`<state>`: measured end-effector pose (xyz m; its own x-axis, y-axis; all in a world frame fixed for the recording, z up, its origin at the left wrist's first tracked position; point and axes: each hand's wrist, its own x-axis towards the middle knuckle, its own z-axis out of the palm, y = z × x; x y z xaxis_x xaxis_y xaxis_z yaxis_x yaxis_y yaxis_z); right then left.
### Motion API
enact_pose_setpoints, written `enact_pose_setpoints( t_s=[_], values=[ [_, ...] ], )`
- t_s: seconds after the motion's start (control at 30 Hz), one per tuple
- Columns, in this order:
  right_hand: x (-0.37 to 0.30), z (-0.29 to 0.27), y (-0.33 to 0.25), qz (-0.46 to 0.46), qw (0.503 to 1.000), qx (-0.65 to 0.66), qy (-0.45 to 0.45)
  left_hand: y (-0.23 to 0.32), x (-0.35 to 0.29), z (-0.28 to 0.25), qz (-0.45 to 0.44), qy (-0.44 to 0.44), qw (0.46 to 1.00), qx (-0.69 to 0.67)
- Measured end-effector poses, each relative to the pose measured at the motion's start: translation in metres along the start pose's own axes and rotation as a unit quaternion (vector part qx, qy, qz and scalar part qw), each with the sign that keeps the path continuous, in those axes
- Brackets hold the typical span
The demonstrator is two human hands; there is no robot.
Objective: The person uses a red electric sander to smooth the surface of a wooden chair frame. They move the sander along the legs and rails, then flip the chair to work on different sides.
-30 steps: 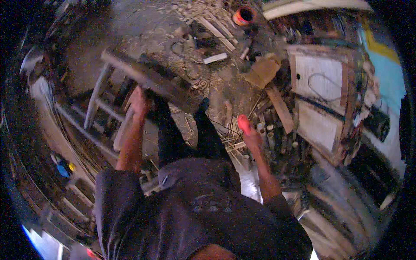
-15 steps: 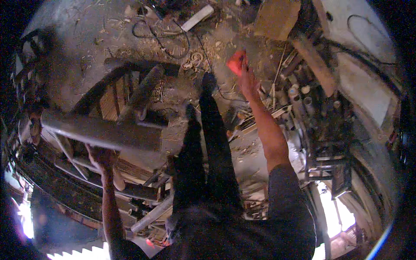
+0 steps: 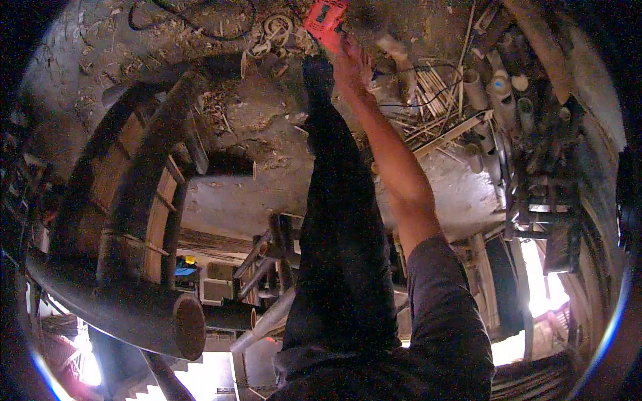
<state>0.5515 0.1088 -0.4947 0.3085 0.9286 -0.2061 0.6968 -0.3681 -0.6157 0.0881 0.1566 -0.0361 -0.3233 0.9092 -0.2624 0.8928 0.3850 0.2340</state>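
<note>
in the head view, the only one, the right hand [image 3: 352, 67] holds a red tool [image 3: 326, 19] at the far edge of the floor [image 3: 455, 200] in sight. its fingers seem closed around the tool's near end, though blur hides the exact grip. the arm reaches out almost straight, perhaps to keep the tool clear of the leg [image 3: 341, 220] beside it.

the left hand is out of sight, so i cannot tell whether its fingers are open or gripping.

the frame [image 3: 137, 194] lies along the floor's left side, its thick end pole [image 3: 127, 311] nearest the body; what bears its weight is hidden. the slats [image 3: 155, 234] sit between its long poles, likely as infill.

toward the floor's right edge, tubes [image 3: 475, 90] stand close together, probably to save room, with loose sticks [image 3: 438, 87] just beside them.
</note>
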Motion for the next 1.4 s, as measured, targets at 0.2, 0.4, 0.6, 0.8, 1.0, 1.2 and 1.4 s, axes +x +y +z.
enact_pose_setpoints(
  t_s=[0.2, 0.4, 0.6, 0.8, 1.0, 1.2, 1.4],
  values=[
    [-0.116, -0.040, 0.121, 0.120, 0.967, -0.224, 0.016, -0.002, 0.005, 0.007, 0.027, -0.008, 1.000, 0.009],
    [-0.086, -0.028, 0.251, 0.279, 0.925, -0.249, -0.076, 0.013, 0.003, -0.006, 0.048, -0.005, 0.998, 0.030],
    [-0.087, -0.034, 0.298, 0.254, 0.898, -0.305, -0.191, 0.009, 0.015, -0.007, 0.060, -0.013, 0.998, -0.005],
    [-0.167, -0.116, 0.152, 0.224, 0.916, -0.227, -0.243, 0.001, -0.011, -0.024, 0.041, 0.029, 0.999, -0.020],
    [-0.249, -0.220, 0.082, 0.274, 0.926, -0.223, -0.132, 0.017, 0.023, -0.014, -0.298, -0.054, 0.660, -0.687],
    [-0.094, -0.251, -0.079, 0.283, 0.952, -0.107, 0.051, 0.033, 0.015, -0.028, 0.006, 0.053, 0.999, 0.008],
    [0.042, -0.320, -0.316, 0.095, 0.988, -0.072, 0.095, 0.027, 0.008, -0.023, -0.018, 0.034, 0.999, 0.015]
  ],
)
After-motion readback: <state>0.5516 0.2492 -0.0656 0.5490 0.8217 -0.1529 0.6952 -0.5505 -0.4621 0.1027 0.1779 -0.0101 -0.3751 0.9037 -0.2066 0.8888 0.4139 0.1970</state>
